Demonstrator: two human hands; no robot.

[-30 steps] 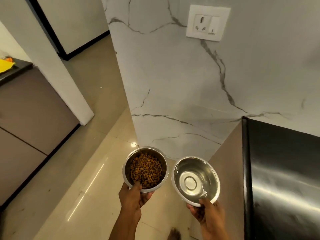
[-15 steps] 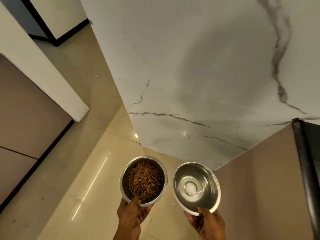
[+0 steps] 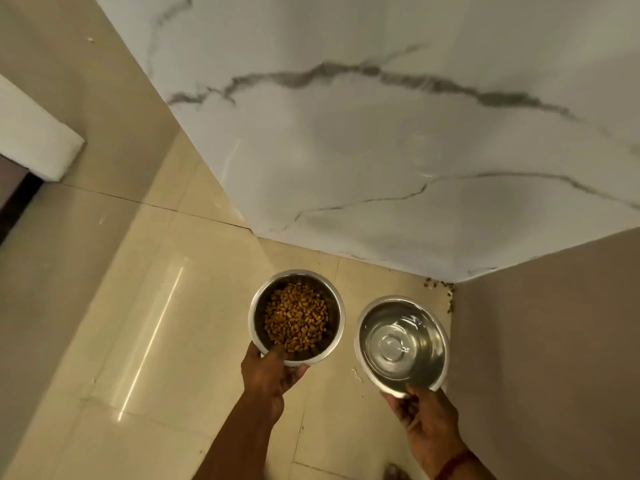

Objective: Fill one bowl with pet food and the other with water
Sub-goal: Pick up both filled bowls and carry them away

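Two steel bowls hang above the beige tiled floor near a corner. The left bowl [image 3: 258,317] holds brown pet food kibble [image 3: 296,317]; my left hand [image 3: 272,372] grips its near rim, thumb inside. The right bowl [image 3: 431,365] holds clear water, and my right hand [image 3: 426,420] pinches its near rim from below. The two bowls are side by side and apart.
A white marble wall [image 3: 381,150] rises just beyond the bowls. A brown panel [image 3: 554,358] stands to the right, meeting the wall at a corner with a few scattered kibble bits [image 3: 446,289] on the floor. Tiled floor [image 3: 156,323] stretches to the left.
The view has tilted down toward the floor corner; the socket and the dark appliance have left the frame. Both hands hold the bowls as before, now closer to the floor.
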